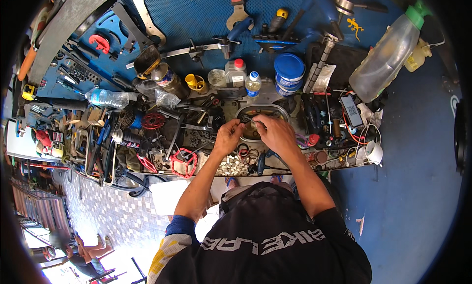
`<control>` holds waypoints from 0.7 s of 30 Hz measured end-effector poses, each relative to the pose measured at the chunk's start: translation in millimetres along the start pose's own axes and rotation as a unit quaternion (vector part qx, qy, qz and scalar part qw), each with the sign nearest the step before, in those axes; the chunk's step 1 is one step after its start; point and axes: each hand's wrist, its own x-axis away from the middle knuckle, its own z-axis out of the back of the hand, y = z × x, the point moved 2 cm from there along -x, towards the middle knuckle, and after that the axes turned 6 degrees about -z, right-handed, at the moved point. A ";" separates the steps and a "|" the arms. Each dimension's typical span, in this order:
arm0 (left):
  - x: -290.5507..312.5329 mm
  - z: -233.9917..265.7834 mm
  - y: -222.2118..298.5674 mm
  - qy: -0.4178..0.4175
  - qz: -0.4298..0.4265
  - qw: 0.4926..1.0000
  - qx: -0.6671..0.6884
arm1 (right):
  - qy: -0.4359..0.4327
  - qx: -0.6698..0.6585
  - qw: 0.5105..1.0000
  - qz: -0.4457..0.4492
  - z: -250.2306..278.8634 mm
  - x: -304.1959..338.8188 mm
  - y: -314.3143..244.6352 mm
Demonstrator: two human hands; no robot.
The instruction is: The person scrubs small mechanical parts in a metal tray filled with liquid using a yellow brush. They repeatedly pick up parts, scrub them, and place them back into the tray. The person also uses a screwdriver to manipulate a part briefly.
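At the middle of the cluttered workbench, both my hands meet over a rounded metal tray (263,106) with dark liquid or small parts in it. My left hand (229,137) is closed in a pinch at the tray's left side. From the right, my right hand (278,134) pinches too, its fingertips close to the left ones. A small dark ring-like part (246,118) shows between the fingertips; its kind is too small to tell. Just in front of the tray lie several loose rings (248,153) and a blue-handled tool (269,161).
Left of my hands lie a red pedal (184,162), a red chainring (153,120) and many tools. Behind the tray stand a small bottle (253,84) and a blue-lidded tub (289,70). Rightward are a phone (351,111) and a white cup (373,153). A person (86,257) sits far left.
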 end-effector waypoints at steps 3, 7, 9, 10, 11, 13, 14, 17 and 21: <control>0.4 1.4 5.7 0.004 -0.014 1.000 -0.026 | -0.019 0.010 1.000 -0.005 1.4 -0.3 -3.7; 1.3 2.6 14.3 0.002 -0.004 0.999 -0.034 | -0.022 0.009 1.000 -0.016 2.8 -1.0 -5.8; 1.2 4.1 14.9 0.005 -0.014 0.999 -0.039 | -0.031 0.016 0.999 -0.030 3.0 -1.9 -6.4; 1.4 4.6 14.4 0.007 -0.018 0.999 -0.042 | -0.027 0.016 0.999 -0.024 2.3 -2.3 -6.3; 1.6 5.0 13.9 0.009 -0.020 0.999 -0.047 | -0.023 0.016 0.999 -0.017 1.1 -2.7 -5.7; 1.4 5.6 15.2 0.012 -0.025 0.998 -0.057 | -0.019 0.014 1.000 -0.010 0.7 -3.0 -6.1; 1.3 6.1 16.8 0.011 -0.021 0.998 -0.067 | -0.019 0.012 1.000 -0.010 1.4 -3.0 -6.9; 2.0 7.7 19.0 0.013 -0.015 0.996 -0.090 | -0.028 0.015 0.999 -0.015 4.6 -3.1 -11.2; 2.8 5.9 23.0 0.035 -0.050 0.992 -0.114 | -0.039 0.022 0.999 -0.022 4.9 -7.5 -10.8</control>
